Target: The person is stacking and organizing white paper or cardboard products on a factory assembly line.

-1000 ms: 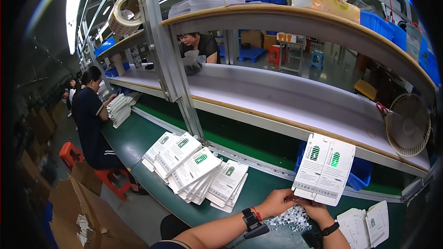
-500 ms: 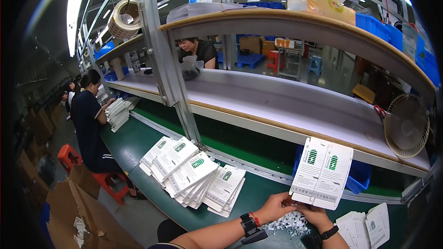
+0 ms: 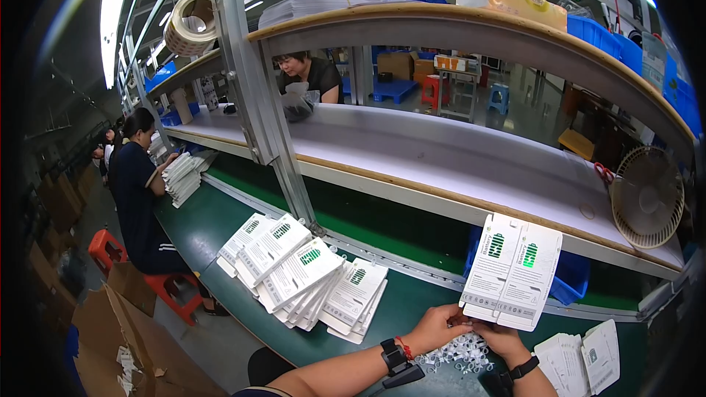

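Two white flat cardboard boxes [image 3: 510,270] with green printing stand side by side, raised above the green table and tilted toward me. My left hand [image 3: 439,329] is closed at their lower left corner, with its fingertips partly behind the card. Close beside it, my right hand [image 3: 501,340] is closed at the lower edge, its fingers partly hidden. Any small piece between the fingertips cannot be made out. Directly below both hands lies a pile of small white plastic hooks [image 3: 465,356].
Stacked white boxes [image 3: 301,272] lie left of my hands, and more flat boxes [image 3: 581,359] lie at the right. A blue bin [image 3: 572,278] sits behind the held boxes. A shelf [image 3: 441,154] runs across, with a fan [image 3: 649,197] on it. Co-workers sit left and opposite.
The view has shifted slightly. Both hands stay at the lower edge of the two boxes, with barely any visible movement.
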A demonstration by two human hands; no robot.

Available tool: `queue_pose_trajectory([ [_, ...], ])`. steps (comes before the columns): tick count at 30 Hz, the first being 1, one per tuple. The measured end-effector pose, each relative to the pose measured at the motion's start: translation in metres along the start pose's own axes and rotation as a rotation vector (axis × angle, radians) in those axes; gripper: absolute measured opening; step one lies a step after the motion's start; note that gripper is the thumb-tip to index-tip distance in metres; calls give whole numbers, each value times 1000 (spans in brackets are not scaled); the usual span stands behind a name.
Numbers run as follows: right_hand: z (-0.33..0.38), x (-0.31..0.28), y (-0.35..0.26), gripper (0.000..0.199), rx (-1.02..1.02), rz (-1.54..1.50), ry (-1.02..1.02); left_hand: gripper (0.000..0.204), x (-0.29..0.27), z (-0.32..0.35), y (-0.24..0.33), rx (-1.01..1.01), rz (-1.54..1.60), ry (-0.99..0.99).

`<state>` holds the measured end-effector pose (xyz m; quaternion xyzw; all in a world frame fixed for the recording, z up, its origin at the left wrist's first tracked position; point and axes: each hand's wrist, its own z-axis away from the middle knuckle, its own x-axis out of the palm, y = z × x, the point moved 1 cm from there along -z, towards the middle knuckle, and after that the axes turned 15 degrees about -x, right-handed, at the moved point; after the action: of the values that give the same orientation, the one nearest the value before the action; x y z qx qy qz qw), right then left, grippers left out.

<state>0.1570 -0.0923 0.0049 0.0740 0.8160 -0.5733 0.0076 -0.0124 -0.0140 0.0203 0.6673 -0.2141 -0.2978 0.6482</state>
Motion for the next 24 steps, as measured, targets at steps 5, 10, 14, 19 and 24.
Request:
queue_pose_trajectory([
  [5, -2, 3, -10, 33, -6, 17, 8, 29, -1, 0, 3, 24, -72, 8],
  [10, -5, 6, -22, 34, 21, 62, -3, 28, -2, 1, 3, 41, -77, 17],
  [14, -3, 4, -20, 36, 49, 77, -22, 27, -2, 0, 3, 31, -75, 8],
  [19, -2, 2, -14, 36, 37, 52, -29, 26, -2, 1, 7, 89, -203, -30],
  [24, -3, 3, -18, 35, 25, -39, -7, 23, 1, 0, 4, 164, -139, -36],
])
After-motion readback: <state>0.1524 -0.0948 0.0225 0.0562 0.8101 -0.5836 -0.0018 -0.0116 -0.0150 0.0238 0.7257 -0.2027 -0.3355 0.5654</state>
